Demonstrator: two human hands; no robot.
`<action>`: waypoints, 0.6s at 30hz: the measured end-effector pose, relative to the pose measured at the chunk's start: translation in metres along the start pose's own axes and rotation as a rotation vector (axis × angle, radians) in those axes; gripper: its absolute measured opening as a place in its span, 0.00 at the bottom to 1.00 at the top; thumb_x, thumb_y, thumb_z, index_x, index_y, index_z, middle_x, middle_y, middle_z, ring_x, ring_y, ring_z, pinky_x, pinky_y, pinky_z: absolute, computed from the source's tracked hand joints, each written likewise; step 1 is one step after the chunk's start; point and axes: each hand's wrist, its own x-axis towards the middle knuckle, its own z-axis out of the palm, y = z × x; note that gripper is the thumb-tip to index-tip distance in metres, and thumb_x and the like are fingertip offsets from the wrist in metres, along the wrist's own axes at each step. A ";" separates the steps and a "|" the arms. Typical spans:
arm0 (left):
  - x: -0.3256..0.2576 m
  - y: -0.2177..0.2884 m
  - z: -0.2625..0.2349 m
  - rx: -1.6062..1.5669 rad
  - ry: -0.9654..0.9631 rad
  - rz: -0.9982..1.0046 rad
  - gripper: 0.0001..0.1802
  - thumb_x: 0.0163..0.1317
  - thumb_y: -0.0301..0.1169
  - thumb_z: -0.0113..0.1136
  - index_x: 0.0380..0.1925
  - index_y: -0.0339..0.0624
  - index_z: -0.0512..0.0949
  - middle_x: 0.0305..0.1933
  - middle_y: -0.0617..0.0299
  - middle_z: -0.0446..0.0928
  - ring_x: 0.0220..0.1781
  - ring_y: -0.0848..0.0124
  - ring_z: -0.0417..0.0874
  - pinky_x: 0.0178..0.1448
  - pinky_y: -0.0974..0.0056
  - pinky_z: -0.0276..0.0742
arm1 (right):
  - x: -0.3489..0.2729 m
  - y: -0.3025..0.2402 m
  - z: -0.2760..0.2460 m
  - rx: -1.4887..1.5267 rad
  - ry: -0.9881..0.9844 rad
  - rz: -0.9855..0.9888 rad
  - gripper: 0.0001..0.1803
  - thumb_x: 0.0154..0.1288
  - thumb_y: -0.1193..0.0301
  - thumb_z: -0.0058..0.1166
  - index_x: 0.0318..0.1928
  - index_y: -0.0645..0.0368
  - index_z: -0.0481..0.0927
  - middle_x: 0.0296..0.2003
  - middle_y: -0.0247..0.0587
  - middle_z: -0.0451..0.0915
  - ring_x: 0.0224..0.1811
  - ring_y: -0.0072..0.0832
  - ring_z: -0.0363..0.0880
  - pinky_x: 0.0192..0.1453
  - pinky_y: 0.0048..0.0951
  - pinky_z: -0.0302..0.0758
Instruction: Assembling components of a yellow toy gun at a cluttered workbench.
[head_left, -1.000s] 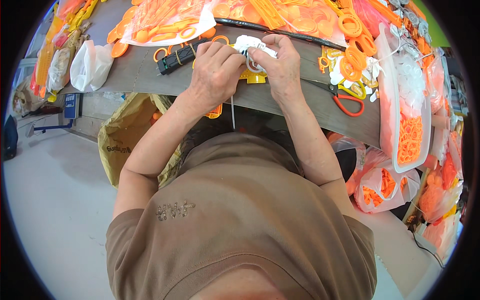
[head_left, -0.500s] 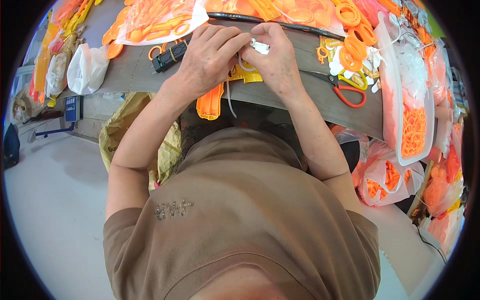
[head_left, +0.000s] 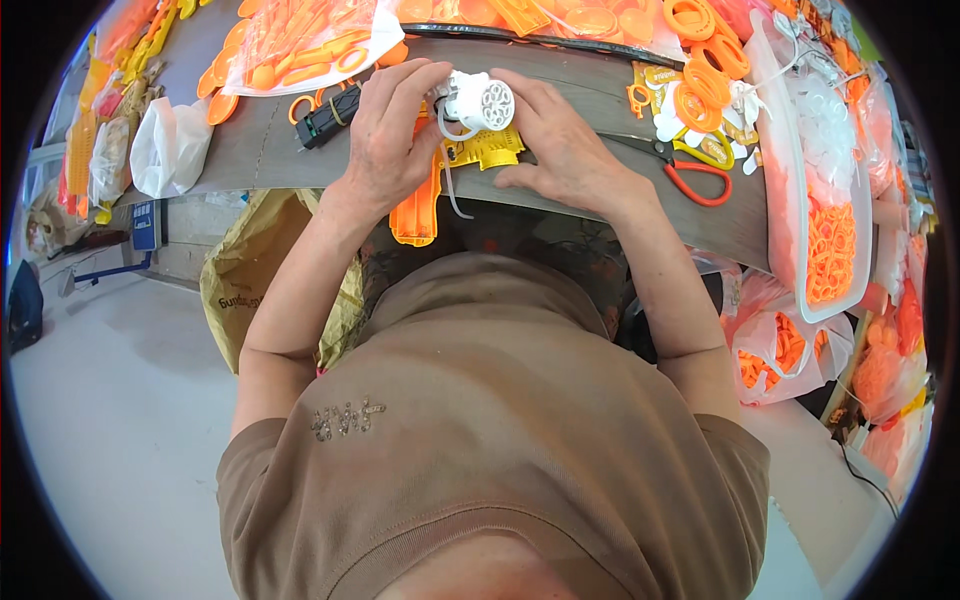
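Note:
My left hand is closed on a white cylindrical plastic part with a round holed end face that points toward the right. A thin pale tube curves out of it and hangs down past the table edge. Close by on the right, my right hand is open, thumb apart from the fingers. Its fingertips come near the part's upper side; whether they touch I cannot tell. Beneath the hands lie a yellow plastic piece and an orange plastic piece, which sticks out over the table edge.
Red-and-yellow-handled scissors lie right of my hands, a black block-shaped thing left. Bags of orange parts line the back. A long white bin stands at the right, a brown paper bag below the left edge.
The white part, mostly hidden between both hands before, now shows its round holed face. My right hand has opened and drawn off to the right; my left keeps its hold.

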 end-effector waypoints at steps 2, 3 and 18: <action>0.002 0.000 -0.003 0.023 -0.007 0.036 0.30 0.38 0.16 0.62 0.48 0.36 0.72 0.47 0.51 0.74 0.45 0.55 0.75 0.49 0.58 0.71 | 0.004 -0.001 -0.001 0.102 -0.020 0.027 0.44 0.45 0.69 0.67 0.62 0.63 0.60 0.61 0.48 0.60 0.61 0.45 0.63 0.64 0.38 0.65; 0.005 0.000 -0.005 0.045 -0.012 0.072 0.30 0.38 0.16 0.62 0.48 0.36 0.72 0.47 0.51 0.74 0.46 0.55 0.75 0.49 0.58 0.71 | 0.006 -0.002 -0.003 0.203 -0.042 0.054 0.42 0.46 0.71 0.67 0.62 0.63 0.60 0.59 0.48 0.62 0.60 0.46 0.65 0.62 0.38 0.67; 0.016 -0.020 -0.019 -0.420 -0.047 -0.300 0.25 0.48 0.25 0.68 0.49 0.37 0.74 0.42 0.62 0.74 0.43 0.72 0.76 0.49 0.69 0.73 | 0.040 -0.023 -0.019 0.367 0.287 0.022 0.36 0.52 0.71 0.63 0.62 0.64 0.62 0.54 0.50 0.70 0.55 0.39 0.73 0.56 0.37 0.73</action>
